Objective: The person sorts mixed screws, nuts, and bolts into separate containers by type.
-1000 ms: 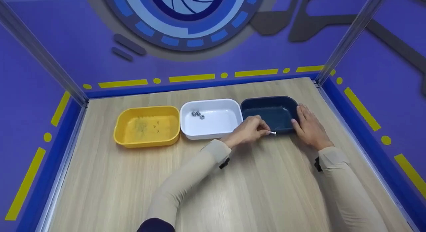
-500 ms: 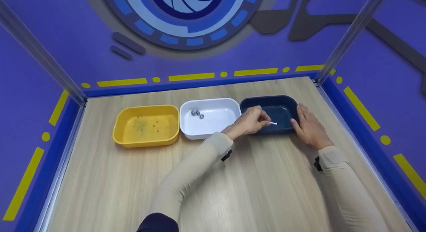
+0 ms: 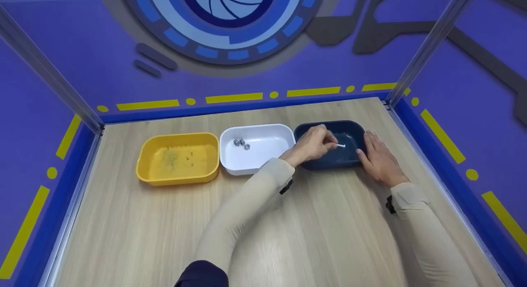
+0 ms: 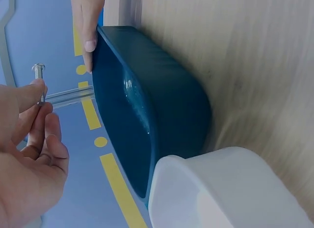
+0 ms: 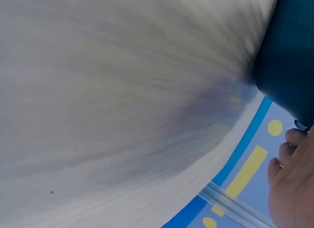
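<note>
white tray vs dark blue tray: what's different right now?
1. Contents: the white tray holds three small metal nuts; the dark blue tray shows nothing lying inside.
2. Hands: the left hand pinches a small bolt over the dark blue tray and the right hand rests against its right side; no hand touches the white tray.
Shared: similar rounded rectangular shape, side by side on the wooden table.
</note>
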The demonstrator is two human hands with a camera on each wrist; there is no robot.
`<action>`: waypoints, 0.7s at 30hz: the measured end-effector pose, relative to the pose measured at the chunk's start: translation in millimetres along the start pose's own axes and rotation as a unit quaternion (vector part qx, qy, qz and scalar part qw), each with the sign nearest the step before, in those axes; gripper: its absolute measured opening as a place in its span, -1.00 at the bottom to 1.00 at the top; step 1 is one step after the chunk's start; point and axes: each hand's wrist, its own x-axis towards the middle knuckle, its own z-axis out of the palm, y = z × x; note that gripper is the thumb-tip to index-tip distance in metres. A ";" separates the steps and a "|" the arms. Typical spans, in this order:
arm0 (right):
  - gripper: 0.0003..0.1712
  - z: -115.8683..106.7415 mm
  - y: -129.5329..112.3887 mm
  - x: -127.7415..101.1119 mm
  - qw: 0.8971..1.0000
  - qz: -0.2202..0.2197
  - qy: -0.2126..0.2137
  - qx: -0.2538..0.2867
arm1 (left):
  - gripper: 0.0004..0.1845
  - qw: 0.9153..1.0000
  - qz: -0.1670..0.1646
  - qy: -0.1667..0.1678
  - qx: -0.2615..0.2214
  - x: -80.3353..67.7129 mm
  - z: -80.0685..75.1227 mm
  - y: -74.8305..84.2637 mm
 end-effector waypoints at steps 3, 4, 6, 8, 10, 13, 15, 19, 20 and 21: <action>-0.07 -1.0 -1.6 1.2 1.000 0.000 -0.003 0.003 | -0.82 1.000 -0.007 0.004 0.005 4.3 -2.0 2.2; -0.07 -1.4 -2.0 1.6 1.000 0.001 -0.003 0.003 | -0.82 1.000 -0.009 0.006 0.005 5.9 -2.6 2.8; -0.06 -1.9 -2.3 2.4 1.000 0.003 -0.005 0.003 | -0.82 1.000 -0.017 0.012 0.009 8.8 -3.7 4.0; -0.06 -2.2 -2.3 3.0 1.000 0.005 -0.006 0.002 | -0.82 0.999 -0.026 0.020 0.014 11.7 -4.4 4.6; -0.06 -2.1 -1.9 3.2 1.000 0.005 -0.005 0.002 | -0.82 0.999 -0.034 0.026 0.018 14.0 -4.4 4.3; -0.07 -1.8 -1.7 2.4 1.000 0.003 -0.005 0.005 | -0.82 0.998 -0.046 0.035 0.023 17.3 -3.7 2.7; -0.07 -1.5 -1.6 1.6 1.000 0.005 -0.008 0.008 | -0.81 0.997 -0.053 0.040 0.027 19.6 -3.5 1.3; -0.07 -0.5 -1.8 0.3 1.000 0.009 -0.014 0.017 | -0.81 0.996 -0.062 0.053 0.045 25.6 -5.1 -0.5; -0.07 -0.4 -2.0 0.1 1.000 0.008 -0.011 0.017 | -0.81 0.995 -0.062 0.057 0.048 27.4 -5.9 -0.6; -0.07 -0.2 -2.2 0.2 1.000 0.007 -0.008 0.018 | -0.81 0.995 -0.060 0.061 0.052 29.3 -6.8 -0.8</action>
